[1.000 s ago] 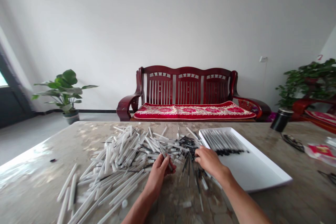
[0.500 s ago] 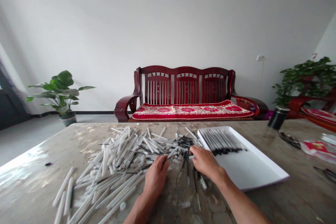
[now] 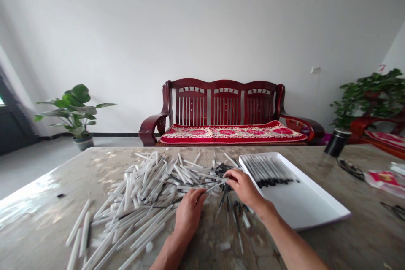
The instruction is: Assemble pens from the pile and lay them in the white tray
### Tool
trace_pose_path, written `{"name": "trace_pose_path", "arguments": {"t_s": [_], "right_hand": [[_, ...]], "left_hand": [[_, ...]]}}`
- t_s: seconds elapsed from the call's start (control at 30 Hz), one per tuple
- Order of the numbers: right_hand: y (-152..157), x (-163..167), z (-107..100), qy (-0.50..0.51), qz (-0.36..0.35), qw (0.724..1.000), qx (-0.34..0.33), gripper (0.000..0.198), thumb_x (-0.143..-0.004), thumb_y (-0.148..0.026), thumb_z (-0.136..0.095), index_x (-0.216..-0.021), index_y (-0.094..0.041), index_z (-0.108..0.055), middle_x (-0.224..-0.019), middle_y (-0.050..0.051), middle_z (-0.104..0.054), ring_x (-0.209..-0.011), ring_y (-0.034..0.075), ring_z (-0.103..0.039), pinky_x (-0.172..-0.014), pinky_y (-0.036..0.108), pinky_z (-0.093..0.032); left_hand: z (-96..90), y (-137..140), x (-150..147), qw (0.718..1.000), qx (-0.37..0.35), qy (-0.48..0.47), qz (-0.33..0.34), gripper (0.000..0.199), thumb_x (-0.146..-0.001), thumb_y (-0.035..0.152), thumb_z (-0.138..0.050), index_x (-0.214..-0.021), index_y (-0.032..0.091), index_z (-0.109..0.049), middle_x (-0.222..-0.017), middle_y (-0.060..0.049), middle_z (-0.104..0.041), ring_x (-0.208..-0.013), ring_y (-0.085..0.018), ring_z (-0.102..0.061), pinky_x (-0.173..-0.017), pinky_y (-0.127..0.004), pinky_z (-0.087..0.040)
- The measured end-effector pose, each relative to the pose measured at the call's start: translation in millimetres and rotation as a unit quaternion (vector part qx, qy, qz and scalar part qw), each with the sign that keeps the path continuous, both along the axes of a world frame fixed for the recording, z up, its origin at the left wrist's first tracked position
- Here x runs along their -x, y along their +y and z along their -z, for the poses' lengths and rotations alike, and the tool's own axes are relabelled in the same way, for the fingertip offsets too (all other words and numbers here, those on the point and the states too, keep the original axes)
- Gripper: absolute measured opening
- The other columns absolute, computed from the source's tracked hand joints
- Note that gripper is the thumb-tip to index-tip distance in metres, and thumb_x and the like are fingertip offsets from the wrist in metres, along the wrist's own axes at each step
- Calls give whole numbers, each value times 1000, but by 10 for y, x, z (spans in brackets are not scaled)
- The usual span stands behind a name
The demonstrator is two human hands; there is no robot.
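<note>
A slim grey-white pen (image 3: 214, 186) spans the gap between my two hands, tilted up to the right. My left hand (image 3: 190, 209) is closed on its lower end. At the upper end, my right hand (image 3: 242, 185) pinches a small pale piece, perhaps a cap, that meets the pen. Left of my hands spreads a big heap of white pen barrels (image 3: 139, 187), with dark slim parts among them. Thin dark refills (image 3: 236, 219) fan out on the table below my right hand. Beyond that hand lie more black parts (image 3: 223, 168).
To the right, a shallow white box (image 3: 306, 204) holds a row of black-tipped pens (image 3: 268, 171) at its far end. Glasses (image 3: 351, 169), a black canister (image 3: 338, 142) and a red-and-clear packet (image 3: 384, 181) lie farther right. A wooden bench (image 3: 224, 105) stands behind the table (image 3: 104, 162).
My right hand has moved slightly left and up, meeting the end of the pen held in my left hand. The pen has tilted to lie flatter between them.
</note>
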State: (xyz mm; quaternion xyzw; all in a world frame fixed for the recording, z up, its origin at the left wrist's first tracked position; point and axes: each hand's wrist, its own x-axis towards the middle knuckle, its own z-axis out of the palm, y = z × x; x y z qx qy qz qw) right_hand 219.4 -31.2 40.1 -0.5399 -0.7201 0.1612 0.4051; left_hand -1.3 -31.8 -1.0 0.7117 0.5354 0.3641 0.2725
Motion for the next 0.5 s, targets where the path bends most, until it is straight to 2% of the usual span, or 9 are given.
{"name": "trace_pose_path", "arguments": {"t_s": [0.27,0.37,0.5], "right_hand": [[-60,92,-22,-14,-47,999,-13,17,-83,-10,-59,-88,-22,-71,-90,3,-68,-89,17,-64,-83,27,-47],[-79,125,-3,-9,-43,999,-9,17,-82,-11,-60,-88,-21,-72,-89,4,-69,-88,18,-64,-82,28,-48],[-79,165,61,32,-21,998,45,15,-80,-14,-60,-86,-21,-71,-85,4,-71,-83,19,-64,-77,29,-50]], "left_hand": [[22,1,-7,1000,2,-9,18,24,-86,33,-51,-95,29,-74,-93,-3,-72,-92,-22,-65,-81,-29,-43],[36,2,-2,1000,-8,-10,23,24,-87,32,-52,-94,29,-74,-93,-3,-72,-90,-22,-65,-81,-29,-44],[14,-7,26,997,-68,34,12,24,-88,30,-52,-95,30,-75,-87,-4,-71,-88,-21,-64,-77,-28,-44]]}}
